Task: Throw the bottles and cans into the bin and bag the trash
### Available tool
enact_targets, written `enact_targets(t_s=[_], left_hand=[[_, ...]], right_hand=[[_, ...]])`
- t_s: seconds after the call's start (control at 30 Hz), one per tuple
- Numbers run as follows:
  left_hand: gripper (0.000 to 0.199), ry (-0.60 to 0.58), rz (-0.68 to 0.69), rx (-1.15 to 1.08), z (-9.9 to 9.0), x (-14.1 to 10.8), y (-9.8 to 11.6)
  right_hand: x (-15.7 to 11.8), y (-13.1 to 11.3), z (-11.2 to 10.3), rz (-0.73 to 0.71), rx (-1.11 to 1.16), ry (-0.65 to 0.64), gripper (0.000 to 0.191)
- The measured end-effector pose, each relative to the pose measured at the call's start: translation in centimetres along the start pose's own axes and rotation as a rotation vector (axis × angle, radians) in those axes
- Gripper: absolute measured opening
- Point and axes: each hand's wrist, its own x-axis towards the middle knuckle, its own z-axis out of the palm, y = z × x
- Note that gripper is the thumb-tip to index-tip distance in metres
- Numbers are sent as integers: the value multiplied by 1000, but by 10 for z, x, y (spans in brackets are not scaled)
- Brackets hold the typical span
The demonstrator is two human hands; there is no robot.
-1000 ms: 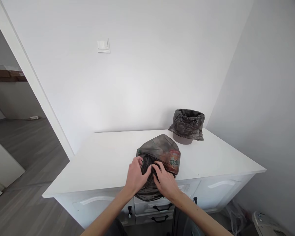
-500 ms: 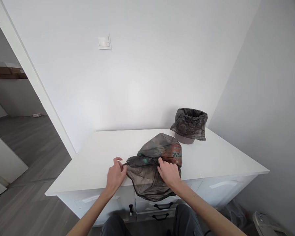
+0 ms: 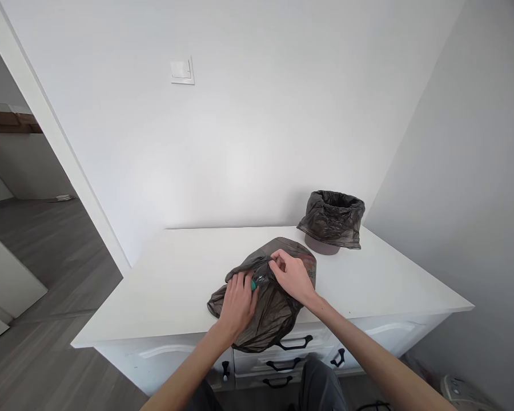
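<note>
A thin, see-through black plastic garbage bag (image 3: 274, 317) lies bunched on the white countertop, its lower part hanging over the front edge. Inside it, partly veiled, are things with red print, and a small green item (image 3: 253, 285) shows near its middle. My left hand (image 3: 239, 299) is closed over the bag's left side, fingers curled onto the plastic beside the green item. My right hand (image 3: 292, 275) pinches a fold of the bag higher up, between thumb and fingertips. What the contents are cannot be made out.
At the back right of the countertop (image 3: 188, 257) stands a small bin (image 3: 322, 245) lined with another black bag (image 3: 336, 220). Drawers with black handles (image 3: 282, 363) are below the front edge. A light switch (image 3: 181, 70) is on the wall.
My left hand has moved right, from the bag's stretched left end onto its middle. My right hand has risen and now pinches a higher fold. The bag is more bunched, covering the red print more.
</note>
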Motion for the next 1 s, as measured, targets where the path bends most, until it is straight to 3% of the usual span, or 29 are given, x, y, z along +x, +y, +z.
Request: enact_targets(t_s=[0.17, 0.3, 0.4, 0.5, 0.63, 0.77, 0.87, 1.0], left_hand=[[34, -56, -27, 31, 12, 31, -9], [29, -89, -18, 41, -3, 30, -12], [32, -76, -22, 58, -33, 15, -15], [38, 19, -83, 16, -78, -3, -24], [43, 224, -283, -94, -149, -18, -45], [41, 470, -410, -26, -208, -7, -72], [37, 472, -434, 33, -225, 14, -100], [37, 301, -445, 82, -214, 43, -148]], right_hand=[[10, 27, -12, 23, 170, -47, 26], [16, 47, -9, 51, 346, -50, 32], [21, 50, -3, 88, 462, -27, 36], [25, 47, 4, 127, 528, -32, 40], [29, 43, 14, 155, 569, -57, 42], [32, 39, 23, 176, 611, -68, 43], [35, 33, 23, 180, 600, -77, 41], [37, 24, 14, 163, 539, -109, 38]])
